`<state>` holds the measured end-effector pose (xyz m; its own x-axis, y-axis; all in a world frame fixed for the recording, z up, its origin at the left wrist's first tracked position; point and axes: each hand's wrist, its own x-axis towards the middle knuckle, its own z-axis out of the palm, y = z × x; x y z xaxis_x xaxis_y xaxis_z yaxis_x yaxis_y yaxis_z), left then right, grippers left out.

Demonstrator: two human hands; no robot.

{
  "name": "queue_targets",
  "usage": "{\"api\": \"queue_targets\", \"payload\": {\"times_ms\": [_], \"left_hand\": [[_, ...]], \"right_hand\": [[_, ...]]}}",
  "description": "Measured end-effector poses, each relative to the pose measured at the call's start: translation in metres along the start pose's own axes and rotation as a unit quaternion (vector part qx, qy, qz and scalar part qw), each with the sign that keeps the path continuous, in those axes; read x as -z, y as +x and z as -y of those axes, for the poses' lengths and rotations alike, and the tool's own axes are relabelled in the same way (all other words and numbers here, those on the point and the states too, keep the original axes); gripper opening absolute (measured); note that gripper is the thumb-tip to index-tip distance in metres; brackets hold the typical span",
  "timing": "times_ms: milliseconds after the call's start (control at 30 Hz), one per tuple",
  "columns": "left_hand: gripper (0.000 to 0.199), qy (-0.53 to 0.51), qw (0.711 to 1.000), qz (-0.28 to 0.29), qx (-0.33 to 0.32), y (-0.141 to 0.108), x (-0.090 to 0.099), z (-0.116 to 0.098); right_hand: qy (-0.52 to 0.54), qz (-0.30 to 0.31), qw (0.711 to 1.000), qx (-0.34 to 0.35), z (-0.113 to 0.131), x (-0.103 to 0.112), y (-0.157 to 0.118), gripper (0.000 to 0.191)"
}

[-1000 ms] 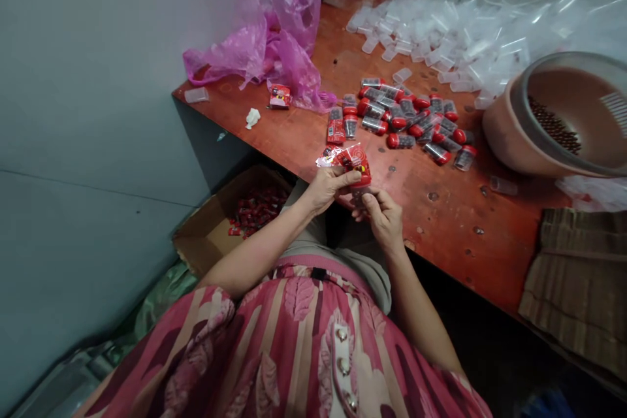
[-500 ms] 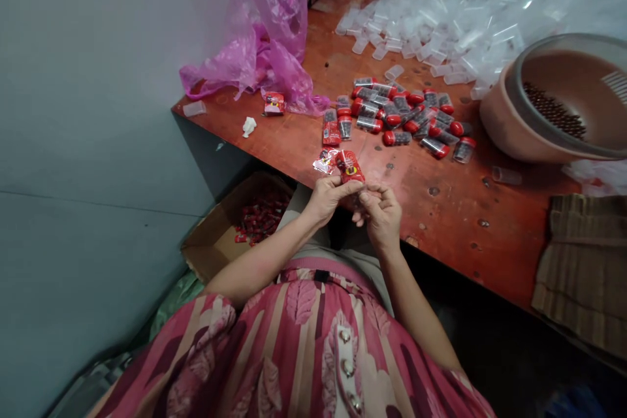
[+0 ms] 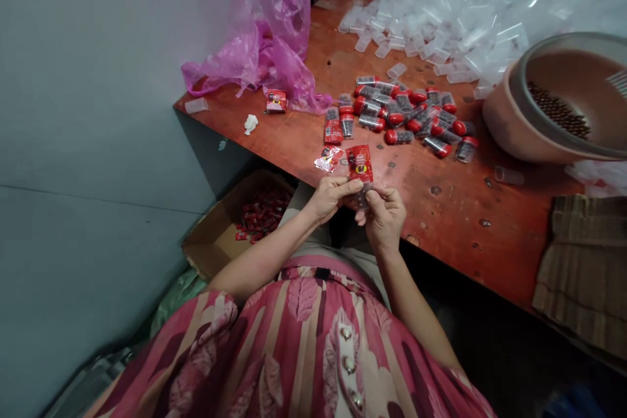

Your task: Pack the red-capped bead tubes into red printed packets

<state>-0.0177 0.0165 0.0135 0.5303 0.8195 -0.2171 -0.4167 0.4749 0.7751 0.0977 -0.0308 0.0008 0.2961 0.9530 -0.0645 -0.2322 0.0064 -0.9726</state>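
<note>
Just over the table's front edge, a red printed plastic packet (image 3: 360, 162) is held between both hands, its flat printed end pointing away from me. Dark contents show through its clear near end. My left hand (image 3: 329, 201) pinches its left side between thumb and fingers. With thumb and bent fingers, my right hand (image 3: 386, 217) grips the near end, and its fingertips partly cover it. Beside the packet lies a small shiny red-and-white wrapper (image 3: 328, 159). Farther back is a pile of clear tubes with red caps (image 3: 399, 137), filled with dark balls.
A bowl (image 3: 504, 124) of brown balls stands at right, before a heap of empty clear tubes (image 3: 421, 32). A pink plastic bag (image 3: 274, 0) lies at back left. Below the table, a cardboard box (image 3: 215, 248) holds red packets. Folded brown cardboard (image 3: 582, 261) hangs over the right edge.
The packet's printed end has straightened and now stands flatter and more upright, facing me. Both hands keep their grip, with the right fingers shifted slightly. The camera view has moved a little.
</note>
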Motion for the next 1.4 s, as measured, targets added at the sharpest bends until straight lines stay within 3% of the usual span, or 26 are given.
{"api": "queue_targets", "payload": {"times_ms": [267, 567, 733, 867, 967, 1067, 1267, 1400], "left_hand": [[0.040, -0.051, 0.998, -0.038, 0.000, -0.004, -0.014, 0.002], [0.035, -0.064, 0.991, -0.109, -0.031, -0.009, -0.014, 0.008], [0.035, -0.092, 0.985, -0.129, -0.067, -0.007, -0.012, 0.007], [0.035, -0.059, 0.974, -0.200, -0.089, -0.005, -0.018, 0.019], [0.034, -0.063, 0.967, -0.227, -0.099, -0.007, -0.022, 0.026], [0.036, -0.066, 0.970, -0.218, -0.086, -0.010, -0.019, 0.023], [0.034, -0.064, 0.969, -0.218, -0.102, -0.007, -0.004, 0.010], [0.034, -0.085, 0.980, -0.169, -0.067, -0.009, -0.004, 0.011]], "right_hand": [[-0.064, -0.005, 0.997, 0.046, 0.003, -0.001, -0.008, 0.024], [0.017, 0.024, 0.998, -0.047, -0.003, -0.004, -0.002, 0.030], [-0.045, -0.012, 0.999, -0.002, -0.004, -0.006, -0.011, 0.028], [-0.091, -0.084, 0.990, 0.061, -0.007, -0.012, -0.014, 0.027], [-0.072, -0.065, 0.995, 0.028, -0.008, -0.015, -0.010, 0.027], [-0.037, -0.027, 0.999, -0.010, -0.007, -0.013, -0.007, 0.027], [-0.044, 0.048, 0.998, -0.003, -0.002, -0.011, -0.016, 0.031], [-0.028, 0.017, 0.999, 0.002, -0.001, -0.012, -0.018, 0.031]]}}
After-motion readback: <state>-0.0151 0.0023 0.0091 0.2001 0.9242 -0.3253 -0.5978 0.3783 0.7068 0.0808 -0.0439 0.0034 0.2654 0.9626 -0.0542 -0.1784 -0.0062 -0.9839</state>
